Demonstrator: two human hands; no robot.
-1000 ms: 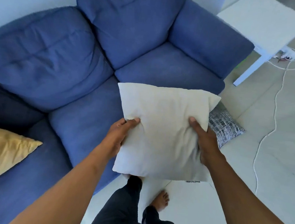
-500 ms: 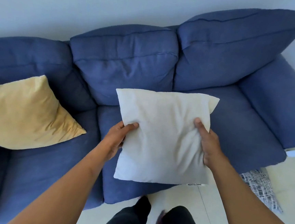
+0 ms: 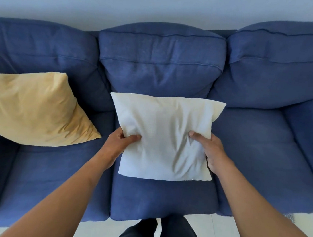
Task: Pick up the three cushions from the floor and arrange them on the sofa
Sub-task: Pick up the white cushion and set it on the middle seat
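Note:
I hold a white cushion (image 3: 164,136) over the middle seat of the blue three-seat sofa (image 3: 263,146). My left hand (image 3: 120,143) grips its left edge and my right hand (image 3: 208,151) grips its right edge, thumbs pressed into the front. The cushion's top edge reaches the foot of the middle back cushion; whether it rests on the seat I cannot tell. A yellow cushion (image 3: 33,107) leans on the left seat against the backrest. A sliver of the grey patterned cushion (image 3: 289,217) shows on the floor by the sofa's right front corner.
A pale wall (image 3: 162,3) rises behind the sofa. Light floor tiles (image 3: 96,232) run along the sofa's front edge, where my dark-trousered legs (image 3: 160,234) stand close to the middle seat.
My view has swung left to face the sofa square on. Both hands have carried the white cushion forward and down over the middle seat. The patterned cushion has slid almost out of view.

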